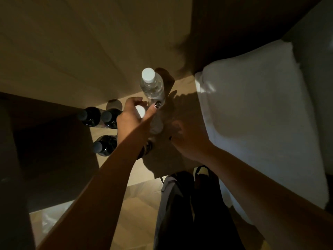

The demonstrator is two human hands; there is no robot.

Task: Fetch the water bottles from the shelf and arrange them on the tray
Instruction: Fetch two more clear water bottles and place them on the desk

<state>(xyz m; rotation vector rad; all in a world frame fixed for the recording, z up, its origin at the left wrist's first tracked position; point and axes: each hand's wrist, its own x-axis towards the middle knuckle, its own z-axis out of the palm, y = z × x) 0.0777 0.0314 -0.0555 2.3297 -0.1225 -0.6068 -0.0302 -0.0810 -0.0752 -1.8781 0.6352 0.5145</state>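
A clear water bottle (152,85) with a white cap stands upright on the pale wooden shelf (98,131). Nearer to me is a second water bottle (156,124); its white cap shows between the fingers of my left hand (133,116), which curl round its top. The thumb of that hand touches the far bottle's label. My right hand (187,141) lies in shadow just right of the gripped bottle, fingers loosely bent, holding nothing that I can see. No tray is in view.
Three dark bottles with dark caps (91,116) (110,118) (104,145) stand left of my hands; a fourth dark one (146,148) shows under my left forearm. A big white cushion (252,114) fills the right side. A dark bag (191,213) hangs below the shelf.
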